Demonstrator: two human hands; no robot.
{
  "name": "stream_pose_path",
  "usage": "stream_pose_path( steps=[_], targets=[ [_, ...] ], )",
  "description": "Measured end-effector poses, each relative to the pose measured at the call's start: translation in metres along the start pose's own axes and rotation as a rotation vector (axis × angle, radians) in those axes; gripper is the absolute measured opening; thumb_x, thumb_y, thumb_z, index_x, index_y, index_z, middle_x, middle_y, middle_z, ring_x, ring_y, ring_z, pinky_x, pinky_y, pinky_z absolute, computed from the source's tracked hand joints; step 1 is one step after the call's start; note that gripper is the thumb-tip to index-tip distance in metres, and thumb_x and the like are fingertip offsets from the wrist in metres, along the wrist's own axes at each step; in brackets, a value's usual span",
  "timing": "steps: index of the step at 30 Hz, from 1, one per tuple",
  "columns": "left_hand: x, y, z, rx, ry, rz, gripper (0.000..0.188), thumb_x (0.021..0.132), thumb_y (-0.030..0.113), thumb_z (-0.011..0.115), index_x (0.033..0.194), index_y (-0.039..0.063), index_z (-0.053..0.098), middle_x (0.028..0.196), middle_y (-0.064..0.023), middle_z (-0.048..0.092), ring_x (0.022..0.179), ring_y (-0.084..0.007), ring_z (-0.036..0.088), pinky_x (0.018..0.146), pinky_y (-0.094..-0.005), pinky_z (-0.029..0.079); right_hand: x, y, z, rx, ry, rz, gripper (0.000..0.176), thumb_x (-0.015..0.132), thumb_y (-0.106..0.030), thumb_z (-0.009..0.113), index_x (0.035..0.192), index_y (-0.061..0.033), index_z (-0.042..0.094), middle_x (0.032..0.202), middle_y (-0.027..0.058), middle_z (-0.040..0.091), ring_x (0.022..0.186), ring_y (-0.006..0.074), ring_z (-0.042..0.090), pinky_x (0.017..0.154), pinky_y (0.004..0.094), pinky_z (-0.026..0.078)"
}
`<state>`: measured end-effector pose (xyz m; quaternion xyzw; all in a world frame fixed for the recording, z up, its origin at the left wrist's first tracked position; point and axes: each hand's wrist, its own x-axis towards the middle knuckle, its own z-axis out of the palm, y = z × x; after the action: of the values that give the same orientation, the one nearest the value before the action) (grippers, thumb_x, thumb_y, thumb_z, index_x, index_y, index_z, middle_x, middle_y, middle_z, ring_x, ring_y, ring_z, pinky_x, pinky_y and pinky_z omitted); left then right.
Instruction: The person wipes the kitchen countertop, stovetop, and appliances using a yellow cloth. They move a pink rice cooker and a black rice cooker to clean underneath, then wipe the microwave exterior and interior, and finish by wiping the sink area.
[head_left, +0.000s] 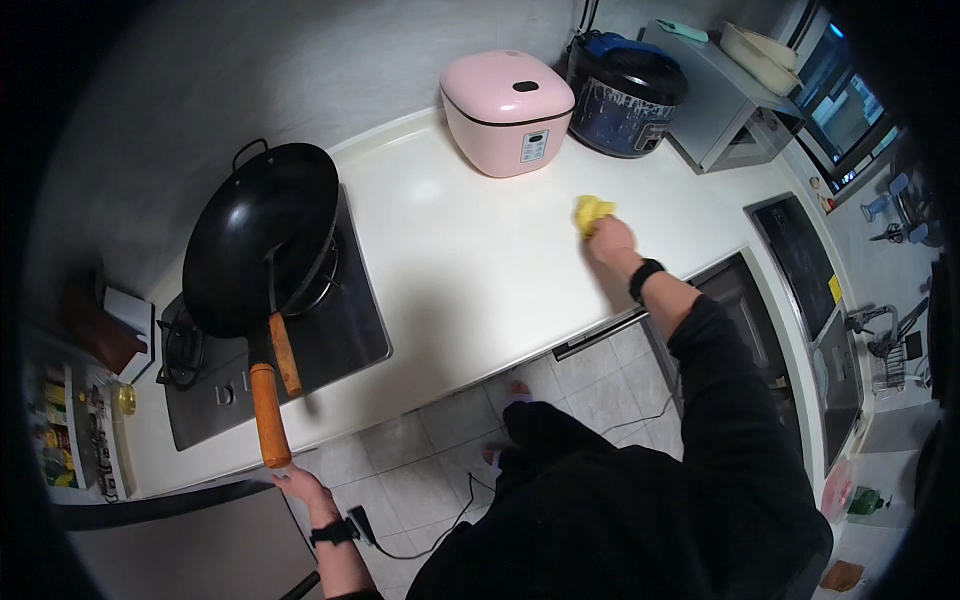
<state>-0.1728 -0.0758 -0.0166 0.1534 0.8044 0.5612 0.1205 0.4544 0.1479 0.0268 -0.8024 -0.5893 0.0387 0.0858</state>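
My right hand (613, 241) presses a crumpled yellow cloth (592, 214) onto the white countertop (480, 255), in front of the cookers. The fingers are partly hidden by the cloth and the back of the hand. At the lower left, my left hand (306, 486) is at the counter's front edge with its fingers spread and nothing visible in it. Just above it in the picture is the wooden handle (268, 420) of a black wok (247, 232). The wok sits tilted over the gas hob (341, 319), and a wooden-handled spatula (285, 356) rests in it.
A pink rice cooker (499, 135) and a dark blue electric cooker (622, 101) stand along the wall, beside a grey microwave oven (720, 105). At right is a sink (836, 375). A spice shelf (67, 435) stands far left. A cable (420, 556) hangs near my left wrist.
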Motion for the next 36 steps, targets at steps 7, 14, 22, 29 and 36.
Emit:
stream_pose_path(
  steps=[7, 14, 22, 29, 36],
  targets=[
    [-0.118, 0.017, -0.017, 0.172, -0.426, 0.187, 0.057, 0.088, 0.005, 0.059, 0.138, 0.003, 0.030, 0.126, -0.0126, 0.040, 0.113, -0.0213, 0.042, 0.094, -0.0333, 0.039, -0.079, -0.159, 0.040, 0.052, -0.152, -0.682, 0.009, 0.073, -0.013, 0.059, 0.078, -0.0105, 0.066, 0.094, 0.0104, 0.062, 0.087, 0.0294, 0.058, 0.072, 0.0403, 0.051],
    [-0.181, 0.136, 0.058, -0.131, -0.681, 0.279, 0.056, 0.088, 0.007, 0.058, 0.138, 0.006, 0.032, 0.131, -0.0103, 0.039, 0.109, -0.0166, 0.045, 0.093, -0.0312, 0.040, -0.082, -0.137, 0.037, -0.042, -0.123, -1.182, 0.011, 0.073, -0.019, 0.062, 0.080, -0.0112, 0.067, 0.100, 0.0055, 0.060, 0.094, 0.0274, 0.056, 0.078, 0.0376, 0.050],
    [-0.234, 0.214, 0.149, -0.176, -0.700, 0.311, 0.059, 0.088, 0.010, 0.061, 0.139, 0.007, 0.030, 0.130, -0.0095, 0.040, 0.105, -0.0143, 0.048, 0.094, -0.0306, 0.039, 0.082, -0.020, -0.006, 0.073, -0.033, -0.673, 0.013, 0.070, -0.017, 0.061, 0.081, -0.0117, 0.066, 0.088, 0.0090, 0.059, 0.083, 0.0286, 0.057, 0.078, 0.0401, 0.047],
    [-0.286, 0.284, 0.225, -0.097, -0.746, 0.376, 0.059, 0.089, 0.018, 0.060, 0.139, 0.010, 0.029, 0.132, -0.0110, 0.035, 0.104, -0.0162, 0.047, 0.090, -0.0332, 0.043, 0.104, -0.096, 0.019, 0.131, 0.284, -0.969, 0.017, 0.071, -0.012, 0.059, 0.086, -0.0119, 0.067, 0.091, 0.0067, 0.060, 0.093, 0.0269, 0.054, 0.077, 0.0354, 0.045],
    [-0.295, 0.329, 0.272, -0.039, -0.749, 0.372, 0.060, 0.089, 0.022, 0.059, 0.140, 0.009, 0.030, 0.133, -0.0124, 0.033, 0.109, -0.0195, 0.046, 0.090, -0.0342, 0.044, 0.115, -0.047, 0.021, 0.321, 0.109, -0.829, 0.010, 0.069, -0.012, 0.061, 0.075, -0.0077, 0.068, 0.085, 0.0120, 0.064, 0.088, 0.0306, 0.059, 0.078, 0.0402, 0.048]
  ],
)
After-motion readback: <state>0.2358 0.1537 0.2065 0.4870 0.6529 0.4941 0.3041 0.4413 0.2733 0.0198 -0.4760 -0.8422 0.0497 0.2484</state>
